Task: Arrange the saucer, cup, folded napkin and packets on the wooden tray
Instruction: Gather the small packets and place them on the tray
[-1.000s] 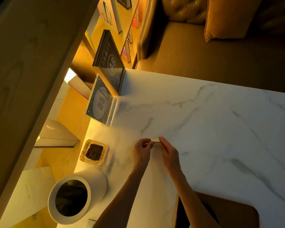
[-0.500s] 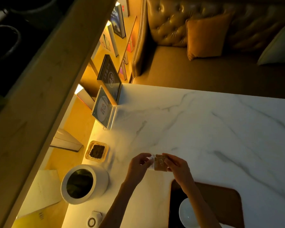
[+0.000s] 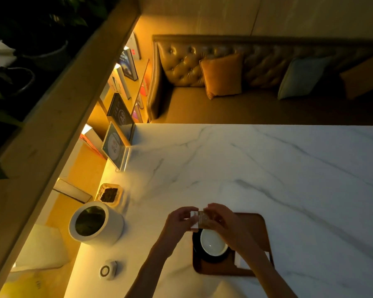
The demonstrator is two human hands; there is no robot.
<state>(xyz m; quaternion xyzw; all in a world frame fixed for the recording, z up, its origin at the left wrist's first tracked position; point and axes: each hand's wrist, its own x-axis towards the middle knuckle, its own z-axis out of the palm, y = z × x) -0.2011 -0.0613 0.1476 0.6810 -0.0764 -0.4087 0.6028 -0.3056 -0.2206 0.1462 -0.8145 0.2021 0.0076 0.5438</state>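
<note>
both hands have drifted back over the dark wooden tray (image 3: 261, 237), left hand (image 3: 179, 222) and right hand (image 3: 221, 219) together pinching small white and brown paper packets (image 3: 199, 219), likely squaring them for placing beside the white cup (image 3: 212, 241) on its dark saucer (image 3: 199, 253).

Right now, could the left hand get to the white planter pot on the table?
Probably yes: the left hand has bare marble between it and the planter pot, but its grip shares the packets with the right hand.
</note>
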